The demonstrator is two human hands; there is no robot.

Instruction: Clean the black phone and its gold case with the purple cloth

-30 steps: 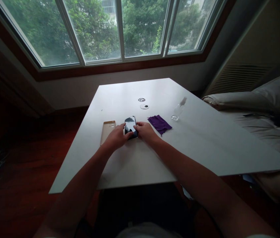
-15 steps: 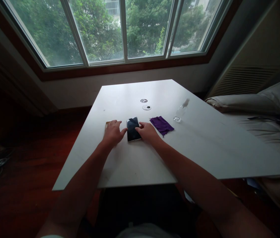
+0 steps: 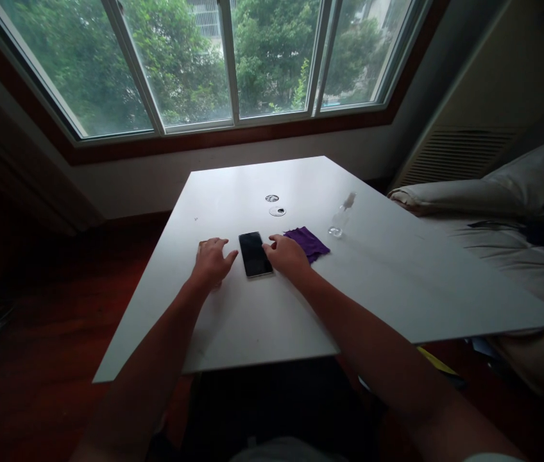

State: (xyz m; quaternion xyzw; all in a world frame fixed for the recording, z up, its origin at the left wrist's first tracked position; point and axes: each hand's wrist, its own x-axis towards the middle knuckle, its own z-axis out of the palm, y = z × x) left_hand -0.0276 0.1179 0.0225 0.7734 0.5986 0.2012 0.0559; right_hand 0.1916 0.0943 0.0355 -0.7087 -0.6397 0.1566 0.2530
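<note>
A black smartphone (image 3: 255, 255) lies screen up on the white table, its face dark. My left hand (image 3: 210, 262) is just left of it, thumb and fingers spread, with a small gap to the phone. At the phone's right edge is my right hand (image 3: 287, 253), thumb and index finger apart and pointing at the phone; whether the thumb touches the edge I cannot tell. A purple cloth (image 3: 313, 244) lies behind and right of my right hand, partly covered by it. Farther right, a clear spray bottle (image 3: 340, 221) is on the table.
The white table (image 3: 262, 327) stands below a window (image 3: 233, 122). Toward its far side are a round hole-like fitting (image 3: 272, 198) and a round disc (image 3: 277, 211). A pale sofa (image 3: 455, 196) is at the right, and dark red floor (image 3: 60, 333) at the left.
The phone, tilted in my right hand's grip before, now lies flat on the table. My right hand has loosened from it, and my left hand has drawn slightly away leftward. The view has shifted slightly.
</note>
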